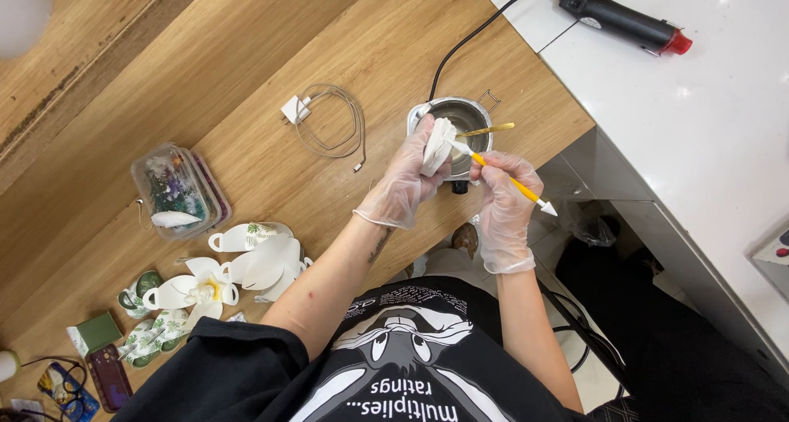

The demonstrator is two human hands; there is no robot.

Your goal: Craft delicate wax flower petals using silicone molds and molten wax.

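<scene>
Both my hands wear thin clear gloves. My left hand (404, 178) is shut on a small white folded piece (436, 145), held over a small metal melting pot (465, 118) at the wooden table's edge. My right hand (507, 198) grips a yellow modelling tool with white tips (503, 178); one tip touches the white piece. A thin wooden stick (486, 129) rests across the pot.
A black cord (477, 34) runs from the pot. A white charger with coiled cable (327, 119) lies nearby. A clear box of dried flowers (177, 189), white petal shapes (265, 262) and cups (140, 289) sit left. A black heat gun (625, 21) lies on the white counter.
</scene>
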